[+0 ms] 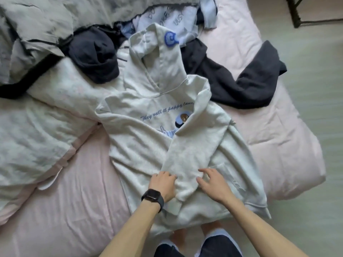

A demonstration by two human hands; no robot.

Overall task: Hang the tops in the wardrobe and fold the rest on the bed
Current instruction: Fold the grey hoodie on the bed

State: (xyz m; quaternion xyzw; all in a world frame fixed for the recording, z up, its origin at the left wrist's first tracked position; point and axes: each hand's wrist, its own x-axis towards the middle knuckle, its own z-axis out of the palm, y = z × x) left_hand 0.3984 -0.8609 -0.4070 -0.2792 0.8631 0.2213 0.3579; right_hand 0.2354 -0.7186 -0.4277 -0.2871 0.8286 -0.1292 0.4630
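Hoodie (141, 149): pale grey, spread front-up on the bed (74, 201) directly before the person, with its hem at the near edge.
Hood (159, 52): points away from the person, towards the heap of clothes.
Sleeve (185, 158): folded diagonally across the chest print, its cuff end lying between the two hands.
Left hand (163, 184): palm down at the sleeve's left edge, wrist straight, forearm reaching in from below.
Left fingers (167, 174): bent and held together, gripping the sleeve's edge; the tips are hidden in the cloth.
Right hand (211, 184): palm down at the sleeve's right edge, near the front pocket.
Right fingers (205, 171): spread and slightly arched, tips on the fabric, gripping nothing.
Watch (153, 197): black, on the left wrist.
Dark garment (241, 84): crumpled on the bed to the right of the hood.
Navy garment (94, 56): bunched to the left of the hood.
Light blue garment (167, 17): printed with letters, partly under the hood.
Quilt (46, 117): pale, rumpled, on the left of the bed.
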